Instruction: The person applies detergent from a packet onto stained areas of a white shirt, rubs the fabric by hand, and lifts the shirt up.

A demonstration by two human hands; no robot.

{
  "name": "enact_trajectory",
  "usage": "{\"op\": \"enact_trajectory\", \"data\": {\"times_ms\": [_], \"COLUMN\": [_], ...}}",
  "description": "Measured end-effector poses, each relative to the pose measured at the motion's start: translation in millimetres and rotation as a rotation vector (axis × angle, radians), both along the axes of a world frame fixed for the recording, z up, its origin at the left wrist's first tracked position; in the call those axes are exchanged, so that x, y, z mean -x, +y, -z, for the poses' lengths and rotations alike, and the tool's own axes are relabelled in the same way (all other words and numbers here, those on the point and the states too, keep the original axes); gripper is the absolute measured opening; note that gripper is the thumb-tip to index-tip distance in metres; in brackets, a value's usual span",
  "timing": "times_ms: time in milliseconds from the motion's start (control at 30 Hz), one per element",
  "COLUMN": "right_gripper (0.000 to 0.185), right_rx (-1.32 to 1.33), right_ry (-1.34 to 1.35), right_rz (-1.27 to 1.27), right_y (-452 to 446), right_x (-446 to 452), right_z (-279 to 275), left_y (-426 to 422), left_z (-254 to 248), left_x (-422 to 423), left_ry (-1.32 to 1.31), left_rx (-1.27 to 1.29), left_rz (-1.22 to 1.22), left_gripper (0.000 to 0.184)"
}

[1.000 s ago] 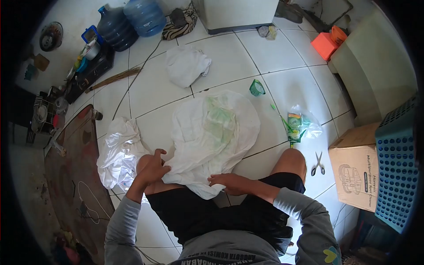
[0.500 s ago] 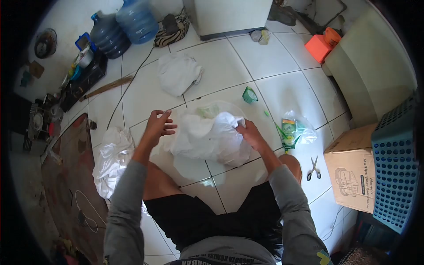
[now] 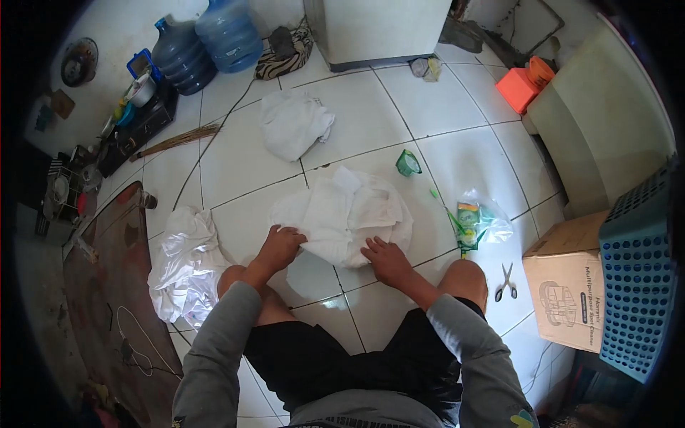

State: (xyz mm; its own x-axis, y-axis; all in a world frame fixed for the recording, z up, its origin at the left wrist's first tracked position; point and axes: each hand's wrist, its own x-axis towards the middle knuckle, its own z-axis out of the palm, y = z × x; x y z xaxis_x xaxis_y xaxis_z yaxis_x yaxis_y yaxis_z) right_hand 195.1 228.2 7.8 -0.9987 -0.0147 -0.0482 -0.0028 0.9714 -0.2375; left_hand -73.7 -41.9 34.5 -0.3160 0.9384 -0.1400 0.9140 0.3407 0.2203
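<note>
White, folded fabric cloth (image 3: 332, 217) lies on the white square-tiled floor (image 3: 242, 160) ahead of the person, its long axis running roughly left to right, narrower end pointing left, rounded end right. The left hand (image 3: 284, 246), fingers bent, touches its near left edge; the right hand (image 3: 389, 262), fingers slightly spread, touches its near edge. Whether either pinches fabric cannot be determined. A small green container (image 3: 408, 163) sits near the cloth's far right side.
</note>
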Motion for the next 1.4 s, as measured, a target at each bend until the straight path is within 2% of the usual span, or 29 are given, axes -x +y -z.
{"op": "enact_trajectory", "data": {"times_ms": [33, 67, 133, 167, 200, 300, 367, 400, 467, 500, 533, 567, 600, 667, 733, 767, 833, 867, 900, 933, 967, 1033, 1100, 1167, 1200, 1267, 1300, 1367, 1400], "right_gripper": [0.05, 0.05, 0.044, 0.044, 0.046, 0.051, 0.057, 0.057, 0.07, 0.087, 0.087, 0.093, 0.1, 0.101, 0.079, 0.079, 0.071, 0.071, 0.067, 0.062, 0.062, 0.07, 0.069, 0.069, 0.069, 0.071, 0.071, 0.069, 0.069], "right_rx": [0.195, 0.192, 0.485, 0.642, 0.675, 0.787, 0.62, 0.621, 0.504, 0.352, 0.352, 0.44, 0.53, 0.65, 0.951, 0.949, 1.413, 1.41, 1.561, 1.711, 1.706, 1.94, 1.979, 2.042, 2.036, 1.819, 1.809, 1.232, 1.22], "right_ry": [-0.139, -0.126, -0.644, -0.568, -0.544, -0.462, -0.326, -0.32, -0.176, -0.101, -0.105, -0.15, -0.194, -0.207, -0.4, -0.397, -0.357, -0.347, -0.343, -0.34, -0.337, -0.334, -0.377, -0.398, -0.398, -0.371, -0.373, -0.208, -0.217], "right_rz": [-0.027, -0.031, 0.094, 0.149, 0.194, 0.222, 0.452, 0.45, 0.728, 0.622, 0.623, 0.628, 0.63, 0.702, 0.588, 0.578, 0.591, 0.582, 0.572, 0.561, 0.555, 0.404, 0.357, 0.287, 0.281, 0.357, 0.354, 0.519, 0.516], "right_y": [6.2, 15.8, 28.1, 39.9, 51.5, 100.1, 121.1, 116.6, 99.5, 95.3, 86.0, 71.7, 59.0, 52.2, 56.8, 54.5, 47.9, 47.6, 43.1, 38.0, 31.6, 16.9, 3.4, -5.5, -4.8, -0.8, 3.1, 9.6, 7.9], "right_x": [10.5, 20.8, 39.8, 43.7, 52.2, 71.7, 72.4, 72.2, 59.2, 50.0, 42.9, 38.8, 36.3, 35.9, 38.2, 37.8, 38.1, 39.0, 38.0, 36.8, 36.8, 39.5, 44.0, 52.1, 56.9, 67.2, 70.3, 70.6, 66.6], "right_z": [-12.1, -25.1, -109.7, -123.1, -136.2, -88.4, -47.6, -41.2, -24.4, 6.8, 4.2, -6.0, -14.1, -17.1, -15.5, -15.7, -25.4, -30.2, -45.8, -61.5, -76.6, -107.2, -140.7, -149.6, -152.5, -159.0, -155.4, -138.3, -133.6], "left_y": [2.3, 6.2, 15.4, 22.7, 28.8, 45.8, 48.8, 47.6, 49.4, 51.2, 48.8, 41.8, 32.7, 21.6, 20.1, 19.6, 14.3, 12.1, 10.6, 9.7, 9.7, 21.1, 30.0, 30.4, 29.8, 28.9, 28.8, 27.8, 29.6], "left_z": [-17.7, -36.3, -72.3, -82.3, -81.4, -56.0, -26.4, -24.3, -13.6, -29.1, -25.3, -19.4, 0.8, 50.8, 49.9, 47.2, 45.7, 45.7, 44.0, 41.8, 40.1, 21.4, -5.2, -32.5, -47.1, -66.7, -66.2, -63.0, -58.6], "left_x": [5.4, 14.5, 34.2, 44.1, 56.9, 81.7, 76.1, 63.8, 22.0, -6.1, -29.7, -51.2, -67.7, -84.5, -83.8, -80.8, -72.4, -68.9, -67.7, -67.2, -66.4, -74.4, -82.9, -92.0, -98.1, -106.4, -104.6, -100.9, -97.6], "left_ry": [-0.233, -0.462, -0.521, -0.583, -0.594, -0.539, -0.242, -0.235, 0.031, -0.044, -0.1, -0.157, -0.159, -0.275, -0.354, -0.431, -0.447, -0.472, -0.467, -0.719, -0.975, -1.046, -1.115, -2.052, -2.05, -2.358, -2.361, -2.406, -2.415], "left_rx": [0.075, 0.149, 0.192, 0.231, 0.242, 0.217, -0.001, -0.002, -0.272, -0.237, -0.212, -0.185, -0.183, -0.183, -0.226, -0.274, -0.256, -0.225, -0.234, -0.345, -0.457, -0.517, -0.585, -0.646, -0.655, -0.8, -0.81, -0.896, -0.911], "left_rz": [-0.047, -0.092, -0.021, 0.057, 0.009, -0.05, -0.286, -0.286, -0.56, -0.748, -0.862, -0.976, -0.979, -1.167, -1.162, -1.146, -1.114, -1.079, -1.077, -1.108, -1.126, -1.158, -1.192, -0.762, -0.758, -0.624, -0.615, -0.569, -0.566], "left_gripper": [0.034, 0.028, 0.028, 0.028, 0.031, 0.037, 0.043, 0.043, 0.047, 0.05, 0.058, 0.068, 0.068, 0.08, 0.084, 0.087, 0.09, 0.093, 0.093, 0.095, 0.096, 0.094, 0.093, 0.098, 0.098, 0.095, 0.095, 0.094, 0.094]}}
